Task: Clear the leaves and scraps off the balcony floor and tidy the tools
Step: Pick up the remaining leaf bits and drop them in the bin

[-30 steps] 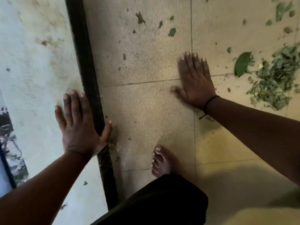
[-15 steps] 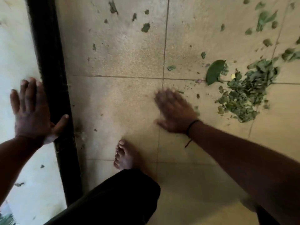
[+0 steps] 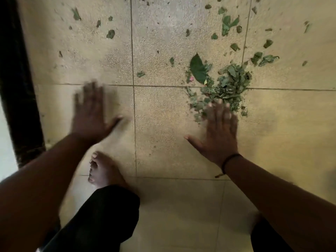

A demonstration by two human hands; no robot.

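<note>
A heap of chopped green leaf scraps (image 3: 225,84) lies on the beige tiled floor (image 3: 163,124), with one whole dark green leaf (image 3: 198,69) at its left edge. My right hand (image 3: 218,133) is flat on the floor with straight, spread fingers, its fingertips at the near edge of the heap. My left hand (image 3: 91,113), blurred, is flat and open on the tile to the left, holding nothing. Loose leaf bits (image 3: 111,33) are scattered across the far tiles, with larger pieces (image 3: 227,24) at the upper right.
A dark door track (image 3: 16,88) runs down the left side. My bare foot (image 3: 101,170) and a black trouser leg (image 3: 101,215) are below my left hand. No tools are in view.
My left hand has left the door track and moved right onto the tile. My right hand swept right, up to the near edge of the leaf heap. The view shifted right.
</note>
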